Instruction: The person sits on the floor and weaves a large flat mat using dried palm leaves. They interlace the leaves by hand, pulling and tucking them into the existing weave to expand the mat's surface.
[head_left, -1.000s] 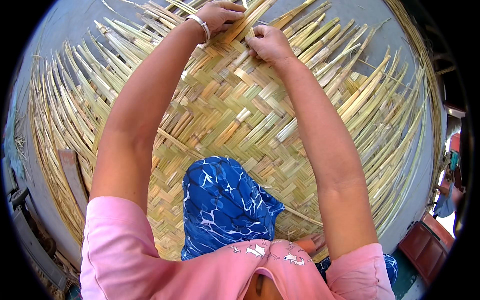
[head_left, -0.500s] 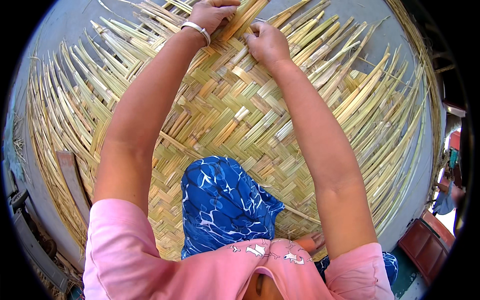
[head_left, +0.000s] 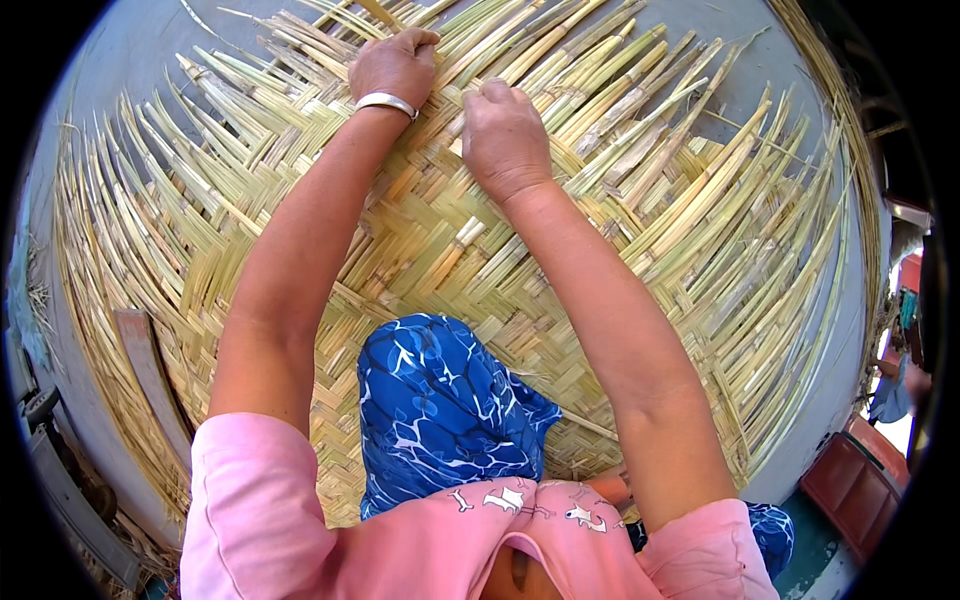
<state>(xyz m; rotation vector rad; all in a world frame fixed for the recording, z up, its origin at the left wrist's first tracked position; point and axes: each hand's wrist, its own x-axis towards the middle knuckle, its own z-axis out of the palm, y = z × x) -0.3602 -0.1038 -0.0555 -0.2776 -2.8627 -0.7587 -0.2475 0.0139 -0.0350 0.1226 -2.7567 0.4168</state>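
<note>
A large mat of flat pale-yellow woven cane strips lies on the grey floor, with loose strip ends fanning out past the woven part. My left hand, with a silver bangle at the wrist, presses down on strips at the far edge of the weave. Beside it my right hand is closed on a strip where the weave ends. I sit on the mat, a knee in blue patterned cloth below my arms.
A flat wooden slat lies at the mat's left edge. Grey floor surrounds the mat. A red box-like thing stands at the lower right, with hanging cloth above it.
Both hands have shifted slightly nearer along the mat's far edge, the right hand more than the left. Its fingers have curled tighter on the strips.
</note>
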